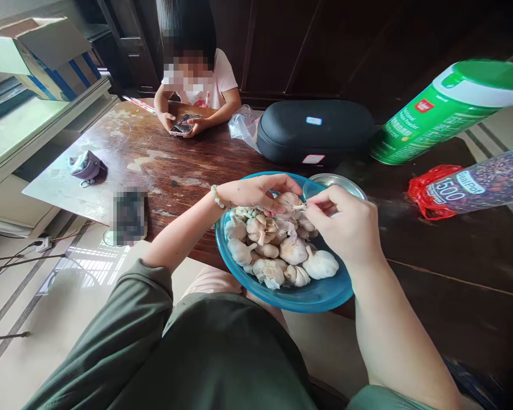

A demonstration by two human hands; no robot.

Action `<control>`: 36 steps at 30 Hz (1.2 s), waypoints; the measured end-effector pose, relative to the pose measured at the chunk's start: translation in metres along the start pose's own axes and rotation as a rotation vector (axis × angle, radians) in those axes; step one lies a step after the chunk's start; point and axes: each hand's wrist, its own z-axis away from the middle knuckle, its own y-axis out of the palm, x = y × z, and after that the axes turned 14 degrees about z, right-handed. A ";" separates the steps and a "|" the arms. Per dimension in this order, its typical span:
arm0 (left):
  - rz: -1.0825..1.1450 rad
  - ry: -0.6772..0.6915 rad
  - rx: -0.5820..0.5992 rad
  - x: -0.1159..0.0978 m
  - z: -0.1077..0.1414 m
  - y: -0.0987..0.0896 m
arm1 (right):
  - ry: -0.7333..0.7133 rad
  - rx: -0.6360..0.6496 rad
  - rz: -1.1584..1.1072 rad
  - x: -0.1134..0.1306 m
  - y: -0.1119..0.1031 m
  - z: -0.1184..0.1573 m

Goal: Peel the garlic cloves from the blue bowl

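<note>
A blue bowl (320, 299) sits at the table's near edge, heaped with white garlic bulbs (293, 250) and some loose cloves. Above its far side, my left hand (254, 192) curls over a garlic bulb (288, 199), and a beaded bracelet (217, 196) circles that wrist. My right hand (344, 225) comes in from the right, its fingertips pinching a small piece of garlic (299, 208) with papery skin. The two hands nearly meet over the bowl. Part of the bulb in my left hand is hidden by my fingers.
A shallow steel dish (337, 185) lies behind the bowl. On the dark wooden table (166, 171) are a black zip case (315, 132), a green canister (448, 111), a spice bottle (479, 182) and a grey pouch (86, 166). Across it, a seated person (200, 85) holds a phone (184, 124).
</note>
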 end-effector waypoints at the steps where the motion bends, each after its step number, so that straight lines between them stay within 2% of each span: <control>1: 0.006 0.001 -0.001 0.001 0.000 0.000 | 0.012 0.003 -0.015 0.000 0.000 0.000; 6: 0.048 0.010 -0.001 0.002 -0.002 -0.002 | 0.071 0.055 0.036 -0.003 0.000 -0.002; 11: 0.050 -0.042 -0.064 0.002 -0.004 -0.002 | 0.016 0.266 0.225 -0.010 0.006 -0.003; 13: 0.051 -0.048 -0.071 0.003 -0.004 -0.002 | -0.021 0.304 0.262 -0.013 0.009 -0.002; 18: 0.045 -0.008 -0.018 0.004 -0.004 -0.003 | -0.046 0.222 0.157 -0.017 0.014 -0.002; 21: 0.033 0.018 0.009 0.004 -0.004 -0.003 | -0.015 0.226 0.057 -0.015 0.014 -0.003; 28: -0.005 0.013 -0.059 0.004 -0.005 -0.001 | 0.036 0.226 -0.183 -0.007 0.009 -0.001; 36: -0.053 -0.006 -0.058 0.005 -0.006 -0.002 | -0.032 0.123 -0.122 -0.003 0.007 0.000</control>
